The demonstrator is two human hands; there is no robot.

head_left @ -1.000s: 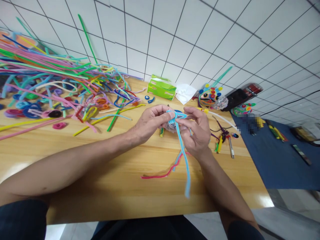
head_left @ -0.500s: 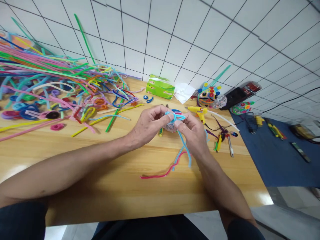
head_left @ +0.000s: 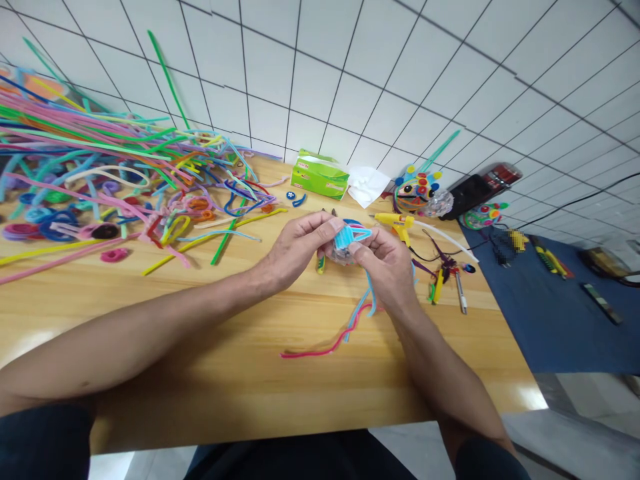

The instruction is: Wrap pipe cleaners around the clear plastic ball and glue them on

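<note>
Between my two hands is a light blue pipe cleaner [head_left: 345, 237], bent into tight side-by-side rows with a triangular loop at its right. My left hand [head_left: 306, 245] pinches its left side between thumb and fingers. From the right, my right hand [head_left: 385, 263] grips the loop, its thumb in front. Loose light blue ends hang below my right hand. A clear, crinkled object with blue and pink on it shows just behind and under the bent piece, mostly hidden. On the table below lies a wavy red pipe cleaner [head_left: 320, 353].
A heap of coloured pipe cleaners [head_left: 100, 153] covers the left. Behind my hands stand a green tissue box [head_left: 320, 175] and a white tissue [head_left: 367, 185]. At right are a yellow glue gun [head_left: 397, 223], a decorated figure [head_left: 420, 190], a pen [head_left: 461, 293] and a dark blue mat [head_left: 530, 313].
The light blue pipe cleaner has gone from a crossed strand under my left thumb to flat, tight rows. One hanging end is shorter and has swung left. My hands have barely moved.
</note>
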